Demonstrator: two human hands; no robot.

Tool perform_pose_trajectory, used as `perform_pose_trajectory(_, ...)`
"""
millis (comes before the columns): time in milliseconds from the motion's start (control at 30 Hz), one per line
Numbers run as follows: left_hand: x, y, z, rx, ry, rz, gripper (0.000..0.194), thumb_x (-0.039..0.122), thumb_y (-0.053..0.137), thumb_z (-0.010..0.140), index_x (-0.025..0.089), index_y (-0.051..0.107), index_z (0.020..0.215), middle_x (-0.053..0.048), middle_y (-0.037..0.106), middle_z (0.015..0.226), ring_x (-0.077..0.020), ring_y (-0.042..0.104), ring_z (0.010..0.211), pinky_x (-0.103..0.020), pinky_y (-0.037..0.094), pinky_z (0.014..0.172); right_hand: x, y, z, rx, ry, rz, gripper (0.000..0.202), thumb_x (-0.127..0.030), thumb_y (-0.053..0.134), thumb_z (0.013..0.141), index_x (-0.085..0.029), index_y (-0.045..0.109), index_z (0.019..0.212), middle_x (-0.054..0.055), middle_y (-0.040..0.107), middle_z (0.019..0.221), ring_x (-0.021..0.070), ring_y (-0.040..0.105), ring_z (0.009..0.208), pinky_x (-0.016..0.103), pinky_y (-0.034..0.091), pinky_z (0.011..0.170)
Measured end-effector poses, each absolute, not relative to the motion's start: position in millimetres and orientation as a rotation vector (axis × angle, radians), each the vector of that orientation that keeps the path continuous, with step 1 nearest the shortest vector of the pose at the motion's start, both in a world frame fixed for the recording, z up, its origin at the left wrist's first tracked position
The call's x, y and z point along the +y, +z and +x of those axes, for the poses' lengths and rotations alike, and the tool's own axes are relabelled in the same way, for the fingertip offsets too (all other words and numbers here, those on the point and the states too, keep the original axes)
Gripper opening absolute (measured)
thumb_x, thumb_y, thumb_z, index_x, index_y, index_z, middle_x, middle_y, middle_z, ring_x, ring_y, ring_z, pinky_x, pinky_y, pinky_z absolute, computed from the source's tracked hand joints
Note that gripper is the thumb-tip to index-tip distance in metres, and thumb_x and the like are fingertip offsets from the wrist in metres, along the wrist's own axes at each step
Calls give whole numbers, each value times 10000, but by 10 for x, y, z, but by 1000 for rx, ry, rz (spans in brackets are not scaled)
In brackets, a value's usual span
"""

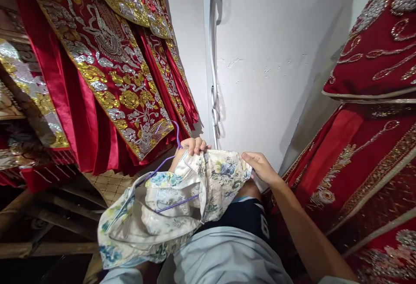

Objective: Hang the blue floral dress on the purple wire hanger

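A cream cloth garment (221, 180) with a blue, green and yellow flower print hangs spread over the person's lap. My left hand (194, 145) grips its top edge near the middle, fingers curled over the fabric. At the upper right corner, my right hand (258, 166) pinches the cloth between thumb and fingers. A purple cord or thin hanger (177, 134) loops up beside my left hand and runs down through the garment's opening. The left part of the garment sags open in folds.
Red embroidered costumes (130, 97) with gold and silver hang at the left. More red beaded garments (373, 145) hang at the right. A white wall (260, 71) with a vertical cable stands ahead. Wooden bars (61, 214) are at lower left.
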State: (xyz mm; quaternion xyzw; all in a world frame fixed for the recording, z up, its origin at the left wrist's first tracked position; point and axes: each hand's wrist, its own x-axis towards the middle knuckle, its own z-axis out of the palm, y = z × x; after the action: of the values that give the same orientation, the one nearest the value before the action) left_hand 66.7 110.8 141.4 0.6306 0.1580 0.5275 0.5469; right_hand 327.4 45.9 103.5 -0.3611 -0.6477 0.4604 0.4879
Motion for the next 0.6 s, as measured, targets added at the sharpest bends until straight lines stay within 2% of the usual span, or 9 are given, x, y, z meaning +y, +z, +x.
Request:
perform_pose_trajectory(100, 877, 1571, 717, 304, 1374, 1420, 511, 397, 711, 631, 194, 251, 540, 3, 275, 568, -170, 451, 663, -487, 493, 876, 471, 932, 3400, -1501, 1100, -887, 485, -640, 626, 822, -192, 615, 637, -6, 537, 543, 139, 464, 464, 269, 382, 423)
perform_pose_trajectory(200, 635, 1746, 718, 323, 1538, 1314, 371, 175, 615, 601, 183, 244, 613, 12, 261, 610, -133, 403, 621, -370, 500, 758, 460, 834, 3535, -1497, 1048, -920, 479, -622, 625, 833, -185, 638, 636, 0, 547, 535, 145, 476, 475, 275, 388, 453)
perform_pose_trajectory(300, 552, 1819, 705, 391, 1527, 1328, 333, 147, 543, 608, 189, 213, 634, 12, 247, 615, -126, 376, 587, -318, 468, 647, 430, 815, 3588, -1560, 1037, -929, 445, -590, 661, 819, -183, 657, 639, 15, 599, 603, 167, 540, 576, 280, 439, 555)
perform_pose_trajectory(367, 568, 1804, 741, 432, 1465, 1337, 309, 163, 525, 622, 198, 218, 635, 8, 268, 614, -133, 395, 587, -329, 475, 640, 422, 857, 3548, -1554, 1085, -880, 404, -586, 654, 829, -191, 711, 766, 36, 681, 757, 199, 614, 713, 297, 491, 683)
perform_pose_trajectory(467, 624, 1749, 865, 412, 1366, 1295, 249, 157, 518, 609, 208, 277, 641, -5, 361, 630, -152, 486, 632, -372, 510, 720, 425, 939, 3419, -1503, 1207, -807, 416, -592, 634, 843, -203, 737, 949, 58, 725, 899, 227, 658, 822, 328, 513, 785)
perform_pose_trajectory(533, 668, 1720, 946, 380, 1303, 1248, 171, 137, 521, 598, 210, 388, 677, -24, 495, 705, -173, 586, 754, -406, 512, 850, 417, 968, 3347, -1443, 1241, -817, 397, -572, 676, 817, -190, 738, 904, 56, 723, 826, 225, 661, 758, 321, 515, 721)
perform_pose_trajectory(600, 727, 1691, 982, 370, 1226, 1233, 218, 130, 545, 619, 212, 533, 820, -47, 629, 892, -209, 641, 966, -438, 464, 991, 401, 972, 3336, -1294, 1185, -850, 366, -546, 737, 766, -186, 724, 830, 40, 704, 732, 216, 651, 677, 308, 503, 636)
